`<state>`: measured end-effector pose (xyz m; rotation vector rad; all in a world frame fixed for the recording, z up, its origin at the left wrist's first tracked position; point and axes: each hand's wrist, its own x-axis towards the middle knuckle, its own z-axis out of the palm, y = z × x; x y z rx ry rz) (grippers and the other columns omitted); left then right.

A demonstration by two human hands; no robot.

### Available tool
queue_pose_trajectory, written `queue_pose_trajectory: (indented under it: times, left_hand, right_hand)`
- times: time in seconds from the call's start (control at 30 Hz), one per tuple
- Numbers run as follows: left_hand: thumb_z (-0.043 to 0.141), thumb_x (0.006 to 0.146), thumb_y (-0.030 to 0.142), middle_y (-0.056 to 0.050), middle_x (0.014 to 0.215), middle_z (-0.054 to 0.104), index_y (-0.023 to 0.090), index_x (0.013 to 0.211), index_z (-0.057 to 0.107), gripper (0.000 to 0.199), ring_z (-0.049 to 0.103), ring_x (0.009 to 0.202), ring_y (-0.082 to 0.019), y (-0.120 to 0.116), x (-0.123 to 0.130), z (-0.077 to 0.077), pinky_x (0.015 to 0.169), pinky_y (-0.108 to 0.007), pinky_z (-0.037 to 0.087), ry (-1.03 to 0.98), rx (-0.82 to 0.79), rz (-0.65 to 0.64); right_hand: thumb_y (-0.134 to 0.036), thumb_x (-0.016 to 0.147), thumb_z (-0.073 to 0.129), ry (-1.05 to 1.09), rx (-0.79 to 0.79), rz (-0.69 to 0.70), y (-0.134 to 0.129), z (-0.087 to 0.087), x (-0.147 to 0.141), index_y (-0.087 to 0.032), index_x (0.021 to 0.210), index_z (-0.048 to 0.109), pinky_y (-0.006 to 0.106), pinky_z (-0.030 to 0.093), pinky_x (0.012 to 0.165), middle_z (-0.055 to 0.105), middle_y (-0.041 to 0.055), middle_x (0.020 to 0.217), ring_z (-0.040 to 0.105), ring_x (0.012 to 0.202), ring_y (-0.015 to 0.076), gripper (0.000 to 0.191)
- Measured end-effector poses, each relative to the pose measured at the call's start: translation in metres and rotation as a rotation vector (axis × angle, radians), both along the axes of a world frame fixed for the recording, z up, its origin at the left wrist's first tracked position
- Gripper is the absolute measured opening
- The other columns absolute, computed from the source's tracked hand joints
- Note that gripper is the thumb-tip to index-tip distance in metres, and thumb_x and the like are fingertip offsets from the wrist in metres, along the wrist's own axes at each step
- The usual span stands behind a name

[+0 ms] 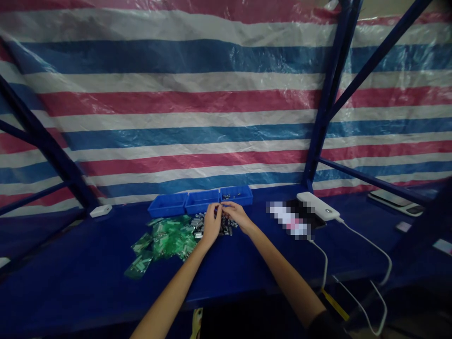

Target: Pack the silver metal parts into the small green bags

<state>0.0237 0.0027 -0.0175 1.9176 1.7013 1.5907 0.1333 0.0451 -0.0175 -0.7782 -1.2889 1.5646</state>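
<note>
My left hand (213,222) and my right hand (238,216) meet at the fingertips over a pile of small dark and silvery metal parts (199,225), just in front of the blue bins. The fingers of both are pinched together, and whatever is between them is too small to make out. Left of the pile lies a heap of small clear green-tinted bags (170,238), some with little pieces inside. The right-hand blue bin (247,197) holds a few small metal pieces. Beside it stand the middle blue bin (197,202) and the left blue bin (165,206).
On the right of the blue table (106,263), a white power bank (318,206) with a cable (367,240) lies by a blurred-out phone screen (289,219). A small white box (100,210) sits at left. Blue frame posts (326,103) and striped sheeting (194,103) stand behind.
</note>
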Motion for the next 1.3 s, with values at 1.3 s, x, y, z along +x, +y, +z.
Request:
queue_pose_trajectory:
  times: [1.3]
  left_hand:
    - [0.048, 0.083, 0.030, -0.005, 0.106, 0.057, 0.022, 0.102, 0.053, 0.021, 0.048, 0.101, -0.023, -0.015, 0.013, -0.009, 0.086, -0.039, 0.037, 0.669, -0.218, -0.263]
  right_hand:
    - [-0.034, 0.079, 0.054, -1.087, 0.392, -0.222, 0.005, -0.001, 0.040, -0.024, 0.098, 0.067, 0.027, 0.046, 0.079, 0.064, 0.0047, 0.107, 0.062, 0.089, 0.0165, 0.024]
